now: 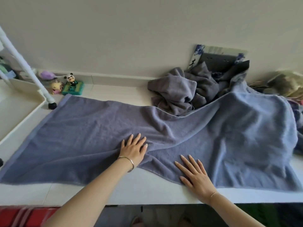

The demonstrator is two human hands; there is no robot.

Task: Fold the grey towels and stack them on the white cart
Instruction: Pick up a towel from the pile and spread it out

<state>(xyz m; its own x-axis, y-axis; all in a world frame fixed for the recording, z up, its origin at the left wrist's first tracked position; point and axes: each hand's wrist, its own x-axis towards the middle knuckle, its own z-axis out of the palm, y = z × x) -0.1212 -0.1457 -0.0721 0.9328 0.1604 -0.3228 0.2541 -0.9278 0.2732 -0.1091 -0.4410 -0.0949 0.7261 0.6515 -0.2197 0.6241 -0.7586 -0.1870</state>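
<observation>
Big grey towel [91, 128] lies spread across the white counter [147, 192], still wrinkled mid-way, w/ its right end draped up over a crumpled pile of grey towels [177, 92] by the wall. Left hand [133, 149] presses flat on the towel's middle, fingers straight & slightly spread; right hand [195, 174] lies flat at the near edge, fingers straight too, gripping nothing. White cart [24, 102] stands at far left, its tray corner touching nothing of the towel; panda figurine [71, 78] sits behind it.

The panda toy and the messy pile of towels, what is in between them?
In the head view, nothing stands between the panda toy and the crumpled towel pile: only bare white tabletop along the wall. The spread towel lies nearer the person.
</observation>
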